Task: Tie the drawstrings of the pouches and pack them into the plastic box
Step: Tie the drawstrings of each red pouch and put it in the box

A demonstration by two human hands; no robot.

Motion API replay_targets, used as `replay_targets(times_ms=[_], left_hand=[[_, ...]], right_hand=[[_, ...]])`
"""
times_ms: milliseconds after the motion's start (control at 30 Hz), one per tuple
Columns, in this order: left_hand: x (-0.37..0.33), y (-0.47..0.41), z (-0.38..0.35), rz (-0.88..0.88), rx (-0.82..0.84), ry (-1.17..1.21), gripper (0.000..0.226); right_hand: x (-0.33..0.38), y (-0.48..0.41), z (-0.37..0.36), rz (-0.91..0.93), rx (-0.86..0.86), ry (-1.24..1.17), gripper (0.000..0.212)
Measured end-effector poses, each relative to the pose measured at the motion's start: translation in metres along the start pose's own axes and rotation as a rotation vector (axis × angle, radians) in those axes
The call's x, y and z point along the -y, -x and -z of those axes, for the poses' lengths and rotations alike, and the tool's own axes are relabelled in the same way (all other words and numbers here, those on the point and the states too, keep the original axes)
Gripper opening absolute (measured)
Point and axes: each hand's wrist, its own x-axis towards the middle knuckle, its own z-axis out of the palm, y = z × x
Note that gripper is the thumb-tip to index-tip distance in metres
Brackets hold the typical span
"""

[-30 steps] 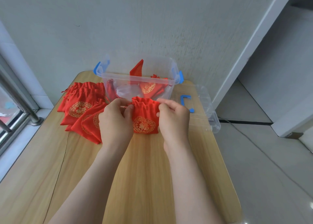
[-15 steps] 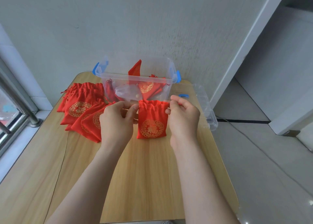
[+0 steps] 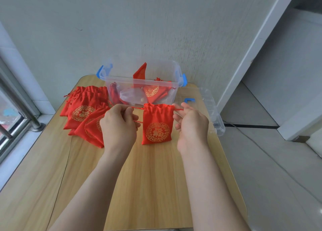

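I see the red pouch (image 3: 156,126) just in front of the plastic box (image 3: 139,84). The left hand (image 3: 120,126) and right hand (image 3: 191,124), held apart, each pinch a drawstring (image 3: 138,108) end.

Red pouch (image 3: 157,124), gold round emblem. Clear plastic box (image 3: 142,84), blue latches. Tan wood-grain table (image 3: 148,178)
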Motion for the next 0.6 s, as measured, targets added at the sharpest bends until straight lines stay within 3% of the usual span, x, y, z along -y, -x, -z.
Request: replay_targets(times_ms=[400, 600], left_hand=[[-0.015, -0.006, 0.001, 0.395, -0.095, 0.662, 0.019], [-0.007, -0.014, 0.004, 0.444, -0.150, 0.780, 0.026]], right_hand=[[0.001, 0.004, -0.003, -0.264, 0.014, -0.191, 0.021], [0.003, 0.004, -0.003, -0.239, -0.083, -0.327, 0.026]])
